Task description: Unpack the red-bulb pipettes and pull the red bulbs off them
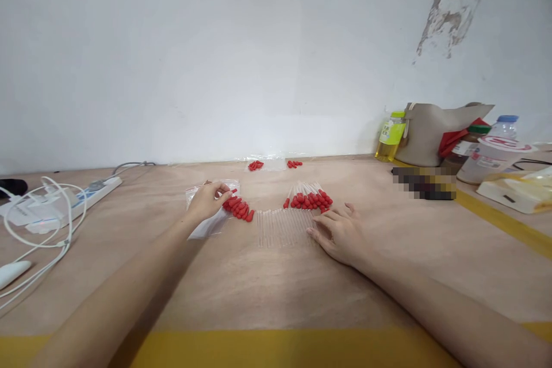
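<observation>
- On the clear bottle with yellow liquid and bright green cap: writing too small to read.
- On the brown, green-capped bottle: label too blurry.
- On the pale plastic cup with red-and-white lid: print too fuzzy.

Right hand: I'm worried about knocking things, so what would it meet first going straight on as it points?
The right hand would likely meet the clear tubes first; whether its fingertips already touch them is unclear.
</observation>
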